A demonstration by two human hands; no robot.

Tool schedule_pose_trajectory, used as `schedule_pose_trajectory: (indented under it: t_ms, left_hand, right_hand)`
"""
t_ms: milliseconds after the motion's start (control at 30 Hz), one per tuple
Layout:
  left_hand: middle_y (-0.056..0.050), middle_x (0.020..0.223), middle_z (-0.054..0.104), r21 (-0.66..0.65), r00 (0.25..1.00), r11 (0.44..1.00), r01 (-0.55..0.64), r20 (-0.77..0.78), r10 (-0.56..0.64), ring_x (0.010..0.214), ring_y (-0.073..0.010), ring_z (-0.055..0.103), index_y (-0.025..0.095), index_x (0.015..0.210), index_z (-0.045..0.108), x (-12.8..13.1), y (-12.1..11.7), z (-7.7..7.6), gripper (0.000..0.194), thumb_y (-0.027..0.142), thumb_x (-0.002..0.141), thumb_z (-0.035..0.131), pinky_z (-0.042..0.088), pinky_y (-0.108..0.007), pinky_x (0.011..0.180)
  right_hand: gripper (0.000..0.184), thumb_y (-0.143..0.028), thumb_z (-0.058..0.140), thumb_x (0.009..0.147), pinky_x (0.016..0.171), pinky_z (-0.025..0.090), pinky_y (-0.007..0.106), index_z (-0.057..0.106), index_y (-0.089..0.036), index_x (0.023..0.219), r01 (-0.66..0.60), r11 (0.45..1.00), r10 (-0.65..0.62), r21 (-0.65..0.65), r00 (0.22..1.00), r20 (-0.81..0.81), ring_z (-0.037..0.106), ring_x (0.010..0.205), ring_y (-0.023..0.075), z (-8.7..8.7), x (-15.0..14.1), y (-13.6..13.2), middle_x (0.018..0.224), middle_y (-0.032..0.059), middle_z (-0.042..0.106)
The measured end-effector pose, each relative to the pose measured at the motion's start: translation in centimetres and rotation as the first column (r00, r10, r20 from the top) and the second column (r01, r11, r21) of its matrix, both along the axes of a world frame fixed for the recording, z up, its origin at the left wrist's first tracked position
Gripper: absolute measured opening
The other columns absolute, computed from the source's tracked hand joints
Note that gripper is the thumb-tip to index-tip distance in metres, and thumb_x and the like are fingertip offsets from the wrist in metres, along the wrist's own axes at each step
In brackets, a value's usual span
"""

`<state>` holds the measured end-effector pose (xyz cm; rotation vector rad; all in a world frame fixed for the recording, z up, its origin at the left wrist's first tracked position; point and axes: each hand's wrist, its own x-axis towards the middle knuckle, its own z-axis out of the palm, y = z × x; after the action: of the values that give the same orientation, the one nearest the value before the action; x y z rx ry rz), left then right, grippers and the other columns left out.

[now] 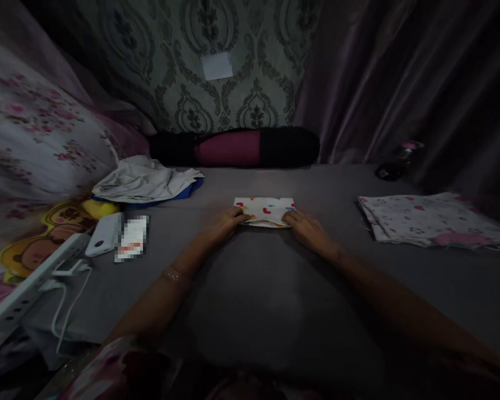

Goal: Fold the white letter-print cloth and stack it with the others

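while the left hand pinches the left end of a folded, patterned cloth mid-frame, the right hand pinches the right end, both kinda curled. the white packet at frame left is too pixelated to read.

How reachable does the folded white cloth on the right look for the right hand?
Likely yes: only grey surface shows between the right hand and the folded white cloth, though its grip would first need to leave the small patterned cloth.
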<state>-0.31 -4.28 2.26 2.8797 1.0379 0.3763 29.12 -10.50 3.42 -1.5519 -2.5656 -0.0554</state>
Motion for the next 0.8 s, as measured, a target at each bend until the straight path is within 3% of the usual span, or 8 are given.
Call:
schedule_pose_trajectory:
  t_ms: [200,300,400,467,567,800]
  left_hand:
    - [-0.007,0.127,0.062,-0.187,0.997,0.980,0.070,0.028,-0.066,0.119,-0.0203,0.055,0.024,0.125,0.063,-1.6,-0.6,-0.1,0.049,0.008,0.083,0.044,0.043,-0.033,0.102]
    - [-0.008,0.120,0.067,-0.235,0.988,0.967,-0.102,0.093,0.126,0.114,-0.0209,0.060,0.019,0.117,0.067,-0.3,0.1,0.4,0.039,0.014,0.086,0.044,0.046,-0.034,0.102]
    - [-0.010,0.125,0.065,-0.155,0.925,0.935,-0.320,0.162,0.343,0.116,-0.0227,0.059,0.015,0.125,0.061,3.0,0.9,0.3,0.040,0.017,0.090,0.041,0.045,-0.037,0.103]
    - [-0.012,0.133,0.059,-0.088,0.918,0.929,-0.359,0.146,0.368,0.125,-0.0232,0.054,0.013,0.132,0.054,5.5,1.0,-0.2,0.042,0.020,0.093,0.039,0.040,-0.038,0.108]
    - [-0.015,0.148,0.044,-0.014,0.906,0.908,-0.420,0.050,0.420,0.140,-0.0290,0.035,0.010,0.141,0.045,7.9,0.7,-1.4,0.049,0.030,0.098,0.035,0.027,-0.048,0.116]
    - [-0.012,0.155,0.034,0.029,0.875,0.881,-0.472,-0.103,0.473,0.145,-0.0289,0.027,0.014,0.148,0.038,8.3,0.6,-3.6,0.054,0.037,0.101,0.024,0.020,-0.048,0.118]
  right_hand:
    - [0.057,-0.001,0.046,0.077,0.106,0.037,0.034,0.058,-0.018,0.130,-0.088,0.981,0.075,-0.172,0.994,-0.083,0.047,0.130,0.0225,-0.7,1.7,0.1,0.142,0.0097,0.051]
    - [0.048,-0.005,0.045,0.079,0.107,0.037,0.032,0.065,-0.016,0.121,-0.072,0.972,0.038,-0.222,0.987,-0.158,0.052,0.126,0.0209,0.0,0.9,1.4,0.137,0.0096,0.056]
    - [0.045,-0.011,0.037,0.089,0.111,0.033,0.034,0.061,-0.012,0.128,0.060,0.991,-0.083,-0.122,0.977,-0.198,0.047,0.131,0.0205,0.2,-1.9,3.1,0.140,0.0128,0.054]
    - [0.047,-0.020,0.033,0.095,0.116,0.025,0.044,0.052,-0.009,0.137,0.165,0.985,-0.170,-0.042,0.965,-0.199,0.037,0.139,0.0240,-0.3,-4.1,3.9,0.148,0.0144,0.044]
    - [0.053,-0.028,0.029,0.098,0.117,0.016,0.053,0.039,-0.009,0.146,0.223,0.975,-0.224,-0.019,0.964,-0.146,0.024,0.145,0.0269,-1.5,-6.5,4.4,0.156,0.0137,0.032]
    - [0.057,-0.032,0.023,0.098,0.117,0.012,0.053,0.032,-0.013,0.151,0.282,0.952,-0.290,-0.117,0.955,-0.061,0.019,0.147,0.0251,-3.3,-7.3,4.8,0.159,0.0083,0.024]
